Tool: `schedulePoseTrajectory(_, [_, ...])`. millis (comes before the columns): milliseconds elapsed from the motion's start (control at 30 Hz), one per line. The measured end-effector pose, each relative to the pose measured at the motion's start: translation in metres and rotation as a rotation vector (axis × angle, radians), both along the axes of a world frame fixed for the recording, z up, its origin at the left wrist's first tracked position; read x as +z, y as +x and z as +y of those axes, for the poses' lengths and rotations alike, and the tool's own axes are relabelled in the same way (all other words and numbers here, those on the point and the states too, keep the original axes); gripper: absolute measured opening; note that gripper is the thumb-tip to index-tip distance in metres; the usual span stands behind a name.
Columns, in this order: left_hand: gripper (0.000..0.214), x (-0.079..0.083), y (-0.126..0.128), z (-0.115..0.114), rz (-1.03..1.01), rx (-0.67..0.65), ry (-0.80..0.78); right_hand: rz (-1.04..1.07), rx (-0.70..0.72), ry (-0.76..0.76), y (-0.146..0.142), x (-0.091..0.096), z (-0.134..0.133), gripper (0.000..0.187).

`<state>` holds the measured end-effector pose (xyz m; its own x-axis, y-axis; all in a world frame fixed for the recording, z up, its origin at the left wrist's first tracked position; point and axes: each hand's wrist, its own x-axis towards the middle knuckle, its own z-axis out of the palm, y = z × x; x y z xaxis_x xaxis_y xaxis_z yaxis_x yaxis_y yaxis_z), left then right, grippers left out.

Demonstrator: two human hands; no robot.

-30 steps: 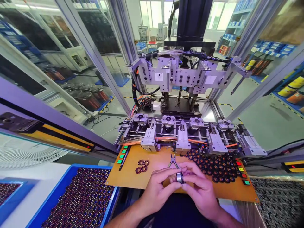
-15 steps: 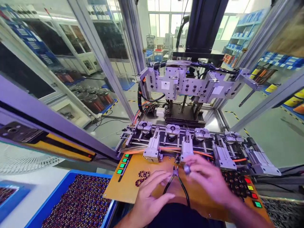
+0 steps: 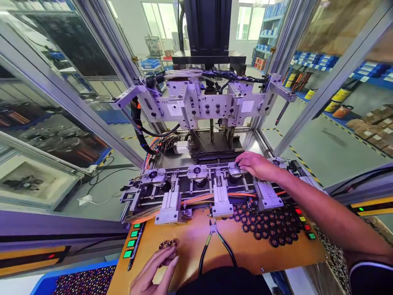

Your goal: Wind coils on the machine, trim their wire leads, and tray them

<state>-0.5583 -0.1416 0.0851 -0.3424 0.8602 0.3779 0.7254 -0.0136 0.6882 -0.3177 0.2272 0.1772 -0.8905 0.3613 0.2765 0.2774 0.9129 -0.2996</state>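
My left hand (image 3: 155,270) is low on the orange board, its thumb and fingers closed about a small copper-wound ring (image 3: 167,260). More such rings (image 3: 166,244) lie just beyond its fingertips. My right hand (image 3: 256,164) reaches far forward to the third round metal fixture (image 3: 232,169) from the left. Its fingertips pinch a small dark round part (image 3: 237,164) on top of that fixture; the fingers hide much of it. Between the hands, cutting pliers (image 3: 213,229) lie with jaws pointing away and handles spread.
Many dark rings (image 3: 270,225) cover the board's right side. Coloured buttons line both edges, with a pen (image 3: 135,250) at the left. A blue bin (image 3: 46,282) of wound rings stands lower left. Above the fixtures hangs a metal machine head (image 3: 211,108), with frame posts around it.
My right hand has moved forward from above the board to the third fixture. My left hand has shifted from beside the pliers to the wound rings. The view has turned right.
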Motion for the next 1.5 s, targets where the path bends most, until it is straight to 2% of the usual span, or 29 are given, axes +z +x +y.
schedulePoseTrajectory(633, [0.02,-0.003,0.001,0.008,0.113,-0.052,-0.024,-0.149,-0.015,0.17,-0.003,0.002,0.0,0.021])
schedulePoseTrajectory(700, [0.02,-0.003,0.001,0.007,0.114,-0.051,-0.021,-0.154,-0.028,0.187,0.002,0.001,-0.002,0.026])
schedulePoseTrajectory(867, [0.018,-0.001,0.004,0.006,0.084,-0.032,-0.015,-0.194,-0.059,0.221,0.017,-0.007,-0.011,0.053])
schedulePoseTrajectory(1067, [0.016,0.009,0.015,0.01,0.096,-0.02,0.073,-0.196,-0.085,0.235,0.018,-0.015,-0.017,0.058])
schedulePoseTrajectory(1200, [0.013,0.014,0.021,0.005,0.133,0.006,0.125,-0.202,-0.103,0.241,0.014,-0.019,-0.021,0.057])
schedulePoseTrajectory(1367, [0.014,0.01,0.027,-0.007,0.123,-0.02,0.071,-0.196,-0.131,0.242,0.017,-0.021,-0.024,0.057])
schedulePoseTrajectory(1500, [0.013,0.009,0.036,-0.011,0.124,-0.018,0.1,-0.168,-0.157,0.226,0.016,-0.02,-0.021,0.055])
